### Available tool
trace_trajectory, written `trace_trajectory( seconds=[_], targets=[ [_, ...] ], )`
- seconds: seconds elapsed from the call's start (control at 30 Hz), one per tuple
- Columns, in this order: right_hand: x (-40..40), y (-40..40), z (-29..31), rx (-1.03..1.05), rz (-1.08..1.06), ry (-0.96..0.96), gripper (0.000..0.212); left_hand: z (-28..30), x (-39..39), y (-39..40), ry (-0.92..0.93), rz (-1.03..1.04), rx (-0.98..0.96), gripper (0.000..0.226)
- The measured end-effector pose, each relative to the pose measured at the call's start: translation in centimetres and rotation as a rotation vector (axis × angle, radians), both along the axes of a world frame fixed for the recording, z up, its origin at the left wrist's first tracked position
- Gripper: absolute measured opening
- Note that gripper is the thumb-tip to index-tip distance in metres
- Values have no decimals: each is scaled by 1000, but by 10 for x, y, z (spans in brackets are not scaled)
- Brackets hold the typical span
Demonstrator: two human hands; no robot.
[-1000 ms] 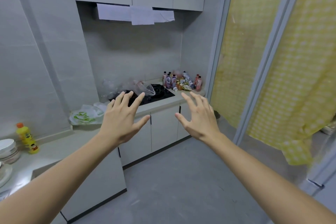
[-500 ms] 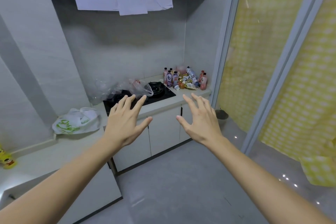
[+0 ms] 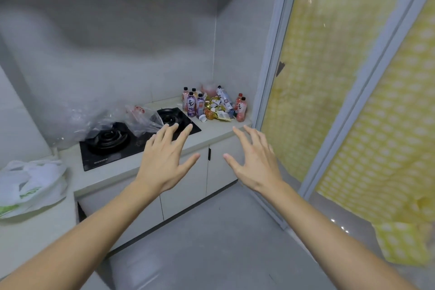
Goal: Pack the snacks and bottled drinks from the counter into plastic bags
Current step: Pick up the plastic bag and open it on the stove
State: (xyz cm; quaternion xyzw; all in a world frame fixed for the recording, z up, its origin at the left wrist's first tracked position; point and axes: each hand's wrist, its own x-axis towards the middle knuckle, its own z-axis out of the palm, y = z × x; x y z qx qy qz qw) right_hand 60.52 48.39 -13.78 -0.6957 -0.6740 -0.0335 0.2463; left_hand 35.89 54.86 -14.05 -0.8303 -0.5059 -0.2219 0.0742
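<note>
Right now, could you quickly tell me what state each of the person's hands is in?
Left hand: open, fingers spread, holding nothing.
Right hand: open, fingers spread, holding nothing.

Large dark brush-style character on the label of the purple bottle [image 3: 191,107], same kind of character on the red bottle [image 3: 241,109] far right on the counter, green print on the white bag [image 3: 30,189] near left, stove [image 3: 131,141] front-edge lettering too small to read
</note>
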Motion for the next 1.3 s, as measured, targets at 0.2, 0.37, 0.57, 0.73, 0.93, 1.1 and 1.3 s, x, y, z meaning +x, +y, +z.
trace_trajectory(
  seconds=[0.2, 0.37, 0.57, 0.73, 0.93, 1.1, 1.3],
  targets=[
    [36, 100, 8, 3, -54, 1, 84, -6, 33, 110, -25, -26, -33, 78],
    [56, 165, 0, -1, -76, 33, 81, -5, 54, 185, -15, -63, -39, 74],
    [88, 235, -17, -37, -75, 27, 79, -18, 89, 259, 2, -81, -68, 75],
    [135, 301, -34, -36, -67, 6, 81, -28, 135, 322, 16, -69, -82, 75],
    [201, 406, -56, -62, -15, 17, 77, -40, 196, 408, 22, 8, -83, 76],
    [243, 483, -66, -94, 71, 17, 79, -54, 240, 463, 6, 101, -116, 77],
    [267, 559, -85, -114, 171, 62, 74, -70, 264, 509, -19, 190, -154, 74]
  ],
)
